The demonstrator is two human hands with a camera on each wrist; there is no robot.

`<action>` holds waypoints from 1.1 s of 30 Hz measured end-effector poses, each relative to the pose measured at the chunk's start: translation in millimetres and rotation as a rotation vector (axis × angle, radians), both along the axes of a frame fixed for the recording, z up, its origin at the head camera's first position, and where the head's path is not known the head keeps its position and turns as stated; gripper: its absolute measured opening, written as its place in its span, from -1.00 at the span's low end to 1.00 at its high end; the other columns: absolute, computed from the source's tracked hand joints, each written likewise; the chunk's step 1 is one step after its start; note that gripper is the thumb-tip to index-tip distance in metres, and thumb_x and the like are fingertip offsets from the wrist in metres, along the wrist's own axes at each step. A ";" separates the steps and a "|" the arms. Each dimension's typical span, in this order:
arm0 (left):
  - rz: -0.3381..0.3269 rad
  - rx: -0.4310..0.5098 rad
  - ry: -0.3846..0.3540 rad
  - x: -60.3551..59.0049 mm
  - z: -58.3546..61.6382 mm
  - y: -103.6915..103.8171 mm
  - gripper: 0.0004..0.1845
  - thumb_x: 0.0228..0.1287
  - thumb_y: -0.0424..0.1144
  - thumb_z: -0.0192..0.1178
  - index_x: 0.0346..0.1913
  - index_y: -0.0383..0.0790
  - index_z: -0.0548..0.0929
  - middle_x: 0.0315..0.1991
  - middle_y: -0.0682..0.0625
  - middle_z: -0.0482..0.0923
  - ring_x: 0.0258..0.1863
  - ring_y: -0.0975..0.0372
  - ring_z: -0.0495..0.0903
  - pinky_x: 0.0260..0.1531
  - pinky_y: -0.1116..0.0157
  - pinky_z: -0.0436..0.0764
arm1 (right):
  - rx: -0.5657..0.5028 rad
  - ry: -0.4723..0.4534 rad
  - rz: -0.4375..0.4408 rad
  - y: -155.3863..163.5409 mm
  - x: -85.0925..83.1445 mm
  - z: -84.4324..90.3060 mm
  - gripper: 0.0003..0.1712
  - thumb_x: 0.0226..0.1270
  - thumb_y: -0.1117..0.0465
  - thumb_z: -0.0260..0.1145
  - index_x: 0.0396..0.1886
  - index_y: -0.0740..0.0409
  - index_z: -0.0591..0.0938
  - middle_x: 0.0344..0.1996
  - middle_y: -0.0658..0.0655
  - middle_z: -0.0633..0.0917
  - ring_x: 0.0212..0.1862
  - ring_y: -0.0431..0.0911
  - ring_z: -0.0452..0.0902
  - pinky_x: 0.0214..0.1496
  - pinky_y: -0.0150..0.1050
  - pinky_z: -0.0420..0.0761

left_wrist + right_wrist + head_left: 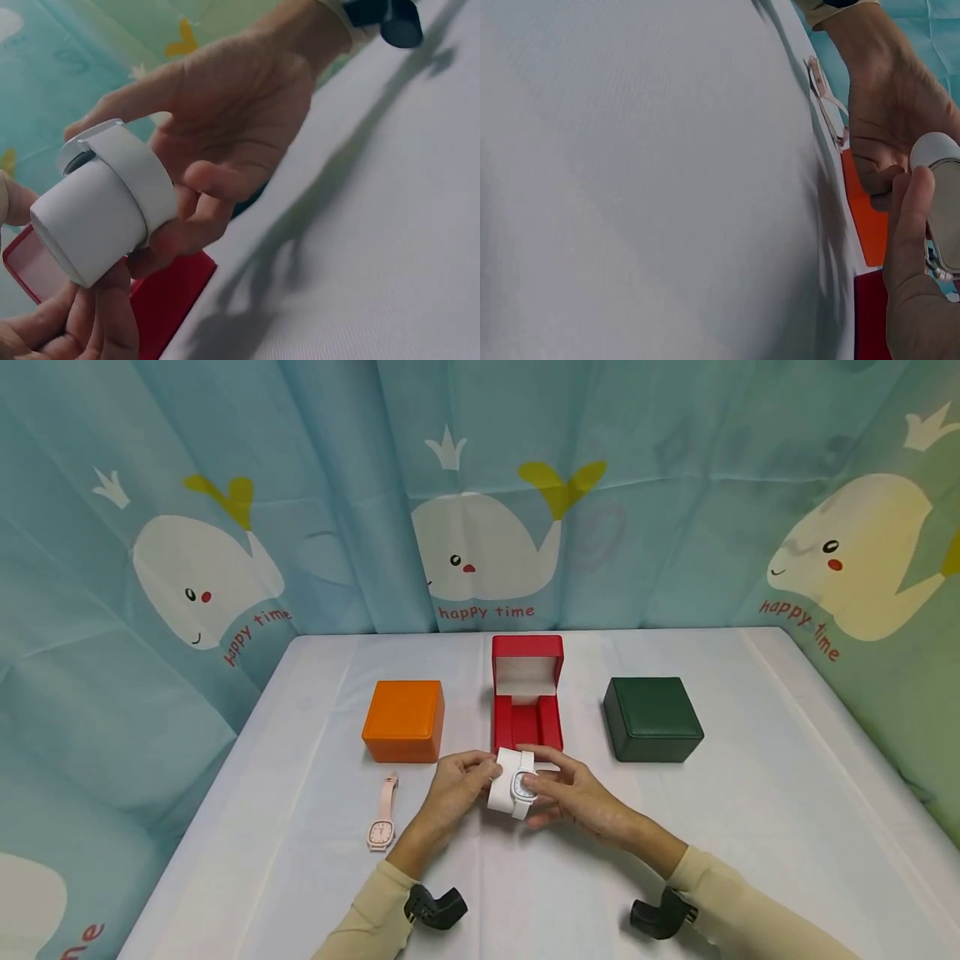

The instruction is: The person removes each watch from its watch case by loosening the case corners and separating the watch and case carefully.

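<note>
A white watch [522, 786] is wrapped round a white watch cushion [90, 221], and both hands hold it up in front of the open red box. My left hand [457, 783] pinches the cushion's bare end between thumb and fingers. On the watch side, my right hand [573, 789] has its thumb on the dial edge and its fingers behind the strap [139, 176]. In the right wrist view, the watch face [949, 214] is cut off by the frame edge. The red watch box [551, 722] stands just beyond the hands, lid raised, showing a pale lid lining.
To the left sits a closed orange box [403, 721]; a closed dark green box [654, 718] is on the right. A pink watch [382, 827] lies on the white tablecloth [300, 827] beside my left forearm. Behind the table hangs a blue whale-print curtain [337, 527].
</note>
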State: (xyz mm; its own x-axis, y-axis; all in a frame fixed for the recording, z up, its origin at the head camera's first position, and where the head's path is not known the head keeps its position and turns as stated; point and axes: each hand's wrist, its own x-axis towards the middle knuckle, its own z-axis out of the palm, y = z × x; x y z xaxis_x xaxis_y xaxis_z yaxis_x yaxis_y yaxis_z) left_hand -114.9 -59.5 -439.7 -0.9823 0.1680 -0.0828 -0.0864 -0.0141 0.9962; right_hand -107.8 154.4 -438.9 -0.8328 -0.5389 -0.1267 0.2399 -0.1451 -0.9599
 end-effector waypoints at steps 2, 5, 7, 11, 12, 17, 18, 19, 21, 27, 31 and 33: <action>0.005 0.001 -0.012 0.5 -0.1 -0.8 -0.73 0.27 -0.35 0.21 -0.14 -0.56 0.68 -0.45 -0.02 0.63 -0.50 0.27 0.55 -0.44 0.37 0.53 | -0.001 -0.003 -0.006 -1.3 0.1 0.3 -0.22 0.50 0.23 0.29 0.58 0.23 0.17 0.15 0.30 0.54 -0.04 0.12 0.67 -0.10 0.00 0.71; 0.016 -0.007 -0.028 0.5 -0.1 -1.4 -0.74 0.28 -0.33 0.21 -0.15 -0.55 0.69 -0.48 0.00 0.61 -0.51 0.27 0.54 -0.45 0.36 0.53 | -0.009 -0.016 -0.013 -2.1 0.3 0.7 -0.21 0.50 0.24 0.30 0.58 0.23 0.15 0.16 0.31 0.54 -0.04 0.12 0.67 -0.09 0.00 0.71; 0.022 0.009 -0.055 0.3 0.2 -1.1 -0.74 0.27 -0.33 0.21 -0.17 -0.53 0.70 -0.51 0.01 0.60 -0.53 0.28 0.53 -0.46 0.36 0.53 | -0.013 -0.022 -0.016 -1.9 0.4 0.9 -0.21 0.50 0.25 0.30 0.58 0.22 0.15 0.15 0.31 0.53 -0.04 0.11 0.67 -0.07 0.00 0.71; 0.032 0.052 -0.128 0.2 0.5 -0.7 -0.75 0.25 -0.29 0.20 -0.25 -0.49 0.70 -0.59 0.02 0.54 -0.58 0.30 0.48 -0.53 0.40 0.46 | -0.013 -0.026 -0.015 -1.5 0.3 1.1 -0.18 0.49 0.25 0.31 0.59 0.24 0.13 0.17 0.31 0.52 -0.02 0.12 0.65 -0.05 0.02 0.69; 0.032 0.063 -0.145 0.1 0.5 -0.9 -0.75 0.25 -0.28 0.20 -0.25 -0.47 0.70 -0.60 0.01 0.54 -0.59 0.30 0.49 -0.54 0.40 0.46 | -0.013 -0.026 -0.012 -1.4 0.2 1.2 -0.18 0.48 0.24 0.32 0.59 0.23 0.13 0.18 0.32 0.52 -0.01 0.12 0.65 -0.03 0.03 0.69; 0.027 0.110 -0.191 -0.3 0.3 -4.2 -0.67 0.35 -0.22 0.15 -0.16 -0.51 0.67 -0.48 -0.02 0.61 -0.50 0.28 0.57 -0.49 0.41 0.54 | -0.009 -0.025 -0.014 2.2 -0.3 0.2 -0.17 0.45 0.26 0.35 0.58 0.20 0.17 0.21 0.34 0.51 0.09 0.14 0.59 0.03 0.06 0.66; 0.037 0.108 -0.193 -0.6 0.1 -5.2 -0.67 0.35 -0.22 0.14 -0.15 -0.51 0.67 -0.47 -0.02 0.61 -0.50 0.28 0.57 -0.49 0.41 0.54 | -0.007 -0.020 -0.019 3.8 -0.6 -0.4 -0.18 0.44 0.28 0.35 0.58 0.21 0.18 0.21 0.36 0.52 0.11 0.15 0.58 0.05 0.04 0.65; 0.048 0.103 -0.190 -0.8 -0.3 -6.1 -0.67 0.34 -0.23 0.15 -0.15 -0.52 0.66 -0.46 -0.03 0.61 -0.50 0.28 0.57 -0.49 0.41 0.55 | -0.004 -0.021 -0.028 5.5 -0.7 -1.2 -0.19 0.43 0.31 0.35 0.57 0.21 0.21 0.21 0.36 0.53 0.13 0.14 0.57 0.06 0.02 0.65; 0.071 0.059 -0.168 -0.8 -0.3 -7.3 -0.71 0.30 -0.24 0.18 -0.19 -0.49 0.68 -0.50 -0.03 0.60 -0.52 0.27 0.55 -0.51 0.40 0.53 | 0.010 -0.020 -0.046 8.5 -0.7 -2.6 -0.21 0.40 0.35 0.36 0.55 0.23 0.26 0.18 0.36 0.57 0.14 0.12 0.58 0.06 -0.03 0.65; 0.075 -0.022 -0.094 -1.7 -1.4 -5.6 -0.74 0.25 -0.27 0.22 -0.21 -0.46 0.72 -0.51 -0.03 0.58 -0.52 0.24 0.53 -0.48 0.35 0.54 | 0.145 0.038 -0.043 8.2 -0.5 -4.7 -0.27 0.39 0.30 0.36 0.51 0.28 0.33 0.00 0.31 0.63 -0.01 0.08 0.63 0.01 -0.03 0.67; 0.089 -0.006 -0.094 -2.9 -1.9 -4.7 -0.71 0.26 -0.27 0.19 -0.18 -0.50 0.71 -0.50 -0.03 0.57 -0.52 0.24 0.52 -0.47 0.37 0.54 | 0.218 0.057 -0.030 5.5 -0.8 -3.6 -0.29 0.44 0.24 0.34 0.50 0.29 0.35 -0.02 0.29 0.55 -0.01 0.05 0.57 0.02 0.00 0.67; 0.098 0.004 -0.093 -3.7 -1.5 -4.9 -0.71 0.27 -0.28 0.18 -0.19 -0.52 0.70 -0.49 -0.03 0.57 -0.53 0.24 0.52 -0.47 0.37 0.54 | 0.239 0.061 -0.025 5.8 -1.2 -3.8 -0.30 0.45 0.23 0.33 0.51 0.30 0.35 0.01 0.30 0.52 0.03 0.06 0.53 0.03 0.00 0.66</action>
State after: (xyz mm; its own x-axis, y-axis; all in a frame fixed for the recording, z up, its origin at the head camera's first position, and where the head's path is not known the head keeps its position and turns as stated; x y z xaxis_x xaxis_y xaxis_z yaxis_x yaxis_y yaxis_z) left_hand -118.6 -64.3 -441.2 -0.9821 0.0721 -0.1740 -0.1766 -0.0314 0.9838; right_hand -108.9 160.3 -442.6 -0.8556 -0.4787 -0.1972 0.1798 0.0824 -0.9802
